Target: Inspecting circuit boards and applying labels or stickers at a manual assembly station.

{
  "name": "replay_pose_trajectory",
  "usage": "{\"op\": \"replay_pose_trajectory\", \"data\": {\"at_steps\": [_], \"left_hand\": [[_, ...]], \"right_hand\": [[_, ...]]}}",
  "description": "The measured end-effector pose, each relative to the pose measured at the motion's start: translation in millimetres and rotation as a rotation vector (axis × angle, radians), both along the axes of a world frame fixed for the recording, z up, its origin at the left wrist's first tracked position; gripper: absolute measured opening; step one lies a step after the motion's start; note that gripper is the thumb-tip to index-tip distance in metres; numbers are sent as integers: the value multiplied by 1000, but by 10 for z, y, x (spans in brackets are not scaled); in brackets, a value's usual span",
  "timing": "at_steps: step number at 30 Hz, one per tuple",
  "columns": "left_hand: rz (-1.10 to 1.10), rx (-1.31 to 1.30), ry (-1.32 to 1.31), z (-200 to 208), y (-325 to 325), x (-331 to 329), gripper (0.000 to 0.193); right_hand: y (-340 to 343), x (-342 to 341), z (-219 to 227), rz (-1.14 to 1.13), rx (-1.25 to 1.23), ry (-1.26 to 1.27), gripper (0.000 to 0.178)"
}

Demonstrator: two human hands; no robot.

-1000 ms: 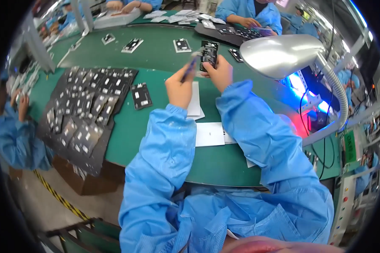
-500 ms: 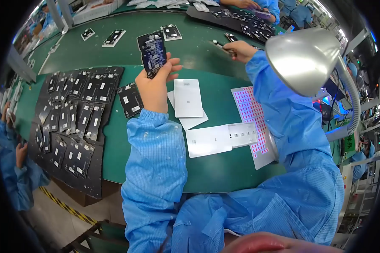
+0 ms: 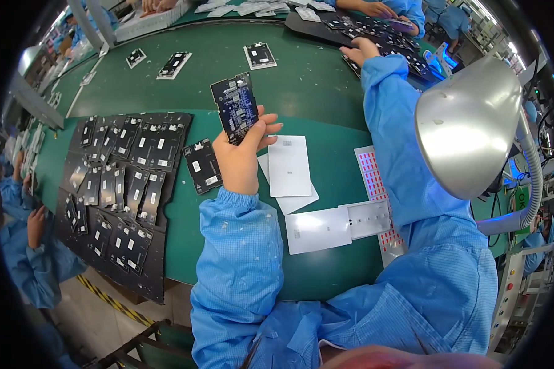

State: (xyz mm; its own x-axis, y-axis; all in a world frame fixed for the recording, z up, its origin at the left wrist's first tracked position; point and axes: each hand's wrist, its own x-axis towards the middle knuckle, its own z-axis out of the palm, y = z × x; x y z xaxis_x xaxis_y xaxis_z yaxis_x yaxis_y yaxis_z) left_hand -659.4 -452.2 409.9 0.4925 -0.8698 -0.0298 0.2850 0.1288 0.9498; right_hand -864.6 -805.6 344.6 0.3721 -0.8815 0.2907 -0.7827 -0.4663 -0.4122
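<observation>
In my left hand (image 3: 243, 160) a dark circuit board (image 3: 235, 106) stands tilted up, pinched near its lower end, its component side toward me. My right hand (image 3: 364, 50) reaches to the far right, its fingers bent at the near edge of a black tray. A second circuit board (image 3: 351, 66) shows beneath those fingers, partly covered. Just left of my left wrist lies a black board (image 3: 202, 166) with white labels. White rectangular plates (image 3: 289, 169) overlap to the right of that wrist. Nearer me lie another white plate (image 3: 319, 231) and a shallow white tray-like piece (image 3: 369, 218).
A black sheet (image 3: 173, 215) bearing several boards covers the left side. Further boards on white plates (image 3: 260, 55) dot the far table. A sheet of red labels (image 3: 370, 169) lies beside my right sleeve, below a silver lamp (image 3: 465, 129). Co-workers' hands (image 3: 378, 9) are at the far edge.
My right hand has moved right and farther away, to the black tray's edge, from where it held a small board above the table. The left hand still holds its board. The whole view has shifted slightly.
</observation>
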Motion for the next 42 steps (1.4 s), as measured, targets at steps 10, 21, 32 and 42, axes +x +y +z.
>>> {"op": "replay_pose_trajectory", "data": {"at_steps": [10, 21, 32, 42], "left_hand": [[-84, -156, 235, 117, -232, -159, 35], [-165, -268, 514, -4, -265, -173, 25], [-624, -169, 284, 184, -116, -168, 54], [-524, -104, 223, 170, -113, -88, 47]], "right_hand": [[2032, 577, 1124, 557, 412, -384, 18], [2628, 799, 1023, 841, -688, -2, 31], [1196, 170, 1386, 367, 872, -371, 17], [502, -46, 1226, -36, 989, -1253, 52]]}}
